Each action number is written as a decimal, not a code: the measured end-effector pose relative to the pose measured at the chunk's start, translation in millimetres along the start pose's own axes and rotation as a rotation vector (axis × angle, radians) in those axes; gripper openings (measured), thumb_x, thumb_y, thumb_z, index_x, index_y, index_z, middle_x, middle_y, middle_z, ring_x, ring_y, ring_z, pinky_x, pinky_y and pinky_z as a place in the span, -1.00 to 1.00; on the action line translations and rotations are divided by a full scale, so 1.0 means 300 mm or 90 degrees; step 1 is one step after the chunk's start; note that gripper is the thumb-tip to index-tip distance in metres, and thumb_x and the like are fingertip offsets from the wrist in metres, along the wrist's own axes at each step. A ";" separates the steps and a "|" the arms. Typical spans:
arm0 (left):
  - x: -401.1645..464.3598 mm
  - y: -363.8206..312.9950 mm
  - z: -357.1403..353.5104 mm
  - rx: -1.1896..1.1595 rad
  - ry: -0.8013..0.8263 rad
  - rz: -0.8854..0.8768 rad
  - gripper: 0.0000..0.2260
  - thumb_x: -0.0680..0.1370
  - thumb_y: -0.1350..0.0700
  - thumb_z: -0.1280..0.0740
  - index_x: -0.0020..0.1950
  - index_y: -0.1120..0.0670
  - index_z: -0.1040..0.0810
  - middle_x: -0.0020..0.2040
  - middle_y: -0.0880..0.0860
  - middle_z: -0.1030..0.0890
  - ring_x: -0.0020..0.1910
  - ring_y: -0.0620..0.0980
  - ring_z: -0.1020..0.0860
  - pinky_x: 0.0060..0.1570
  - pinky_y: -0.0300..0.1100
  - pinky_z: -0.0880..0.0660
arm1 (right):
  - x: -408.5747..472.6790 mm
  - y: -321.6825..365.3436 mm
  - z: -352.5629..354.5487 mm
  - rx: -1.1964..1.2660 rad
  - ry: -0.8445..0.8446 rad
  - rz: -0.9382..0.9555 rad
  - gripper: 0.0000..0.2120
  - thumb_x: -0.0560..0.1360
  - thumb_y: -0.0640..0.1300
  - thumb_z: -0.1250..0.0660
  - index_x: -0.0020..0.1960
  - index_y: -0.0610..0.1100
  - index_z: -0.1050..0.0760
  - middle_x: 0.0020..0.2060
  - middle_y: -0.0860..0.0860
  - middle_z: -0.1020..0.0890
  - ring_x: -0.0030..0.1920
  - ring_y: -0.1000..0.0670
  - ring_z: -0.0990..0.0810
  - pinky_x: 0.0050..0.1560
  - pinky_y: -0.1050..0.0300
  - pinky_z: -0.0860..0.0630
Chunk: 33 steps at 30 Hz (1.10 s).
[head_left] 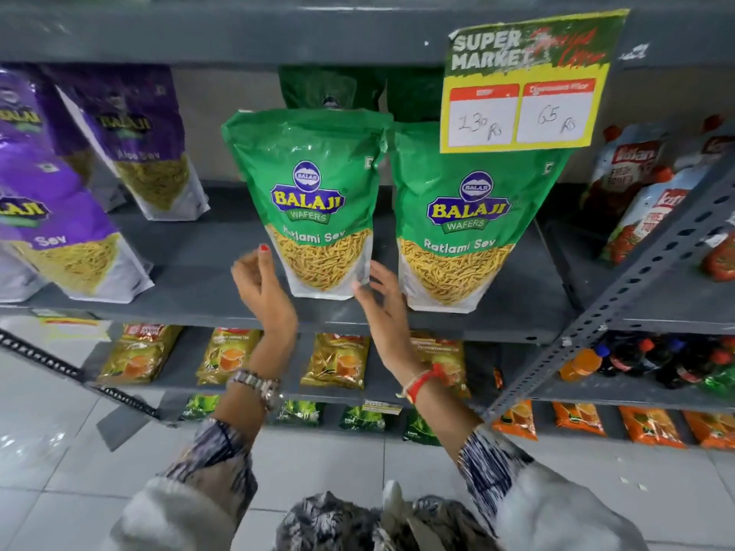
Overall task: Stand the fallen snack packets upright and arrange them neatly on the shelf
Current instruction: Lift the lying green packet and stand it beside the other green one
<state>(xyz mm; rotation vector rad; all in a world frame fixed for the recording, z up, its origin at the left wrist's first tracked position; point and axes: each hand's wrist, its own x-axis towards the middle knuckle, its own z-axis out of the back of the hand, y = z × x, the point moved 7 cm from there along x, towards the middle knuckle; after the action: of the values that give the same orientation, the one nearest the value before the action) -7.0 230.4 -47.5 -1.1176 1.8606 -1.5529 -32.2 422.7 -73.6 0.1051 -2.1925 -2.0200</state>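
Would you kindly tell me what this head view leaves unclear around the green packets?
- Rear green packet: mostly hidden by the front Ratlami Sev packet.
- Right Ratlami Sev packet: top covered by the price sign.
- Sign's red script: blurred.
- Left purple packets: cut off by the edge.

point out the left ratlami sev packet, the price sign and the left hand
left Ratlami Sev packet [308, 200], head view, on its logo
price sign [529, 81], head view, on its middle
left hand [260, 284], head view, on its back

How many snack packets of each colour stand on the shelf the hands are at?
Green packets: 2 in front, plus more green partly hidden behind, uncountable.
Purple packets: 3.
Total clearly seen: 5.
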 end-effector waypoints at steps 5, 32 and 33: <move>0.163 0.081 -0.123 0.027 0.216 0.169 -0.55 0.57 -0.11 -0.12 0.40 0.07 -0.25 0.33 -0.01 -0.39 0.25 -0.07 -0.39 0.39 0.00 -0.29 | 0.116 -0.012 -0.084 0.022 -0.035 -0.104 -0.27 0.52 0.10 -0.27 0.54 -0.02 0.02 0.55 -0.05 -0.06 0.54 -0.05 -0.12 0.52 -0.06 -0.12; 0.161 0.095 -0.139 0.008 0.473 0.187 -0.60 0.59 0.00 -0.13 0.39 0.08 -0.23 0.26 0.04 -0.49 0.13 -0.13 -0.53 -0.05 -0.36 -0.56 | 0.116 -0.069 -0.121 0.030 -0.218 -0.062 -0.59 0.28 0.44 -0.31 0.06 0.41 -0.29 0.29 -0.02 -0.46 0.38 -0.12 -0.36 0.42 -0.23 -0.28; 0.165 0.099 -0.144 0.008 0.470 0.191 -0.62 0.59 0.02 -0.12 0.39 0.09 -0.23 0.26 0.05 -0.49 0.13 -0.12 -0.53 -0.02 -0.33 -0.56 | 0.113 -0.068 -0.120 0.025 -0.211 -0.061 -0.59 0.29 0.41 -0.31 0.07 0.40 -0.28 0.29 -0.02 -0.45 0.38 -0.11 -0.35 0.43 -0.22 -0.26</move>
<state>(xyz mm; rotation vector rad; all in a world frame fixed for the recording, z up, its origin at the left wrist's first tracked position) -76.7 215.6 -57.9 -0.2167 2.3197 -1.9337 -60.8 380.2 -88.8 -0.1328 -2.4642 -2.1812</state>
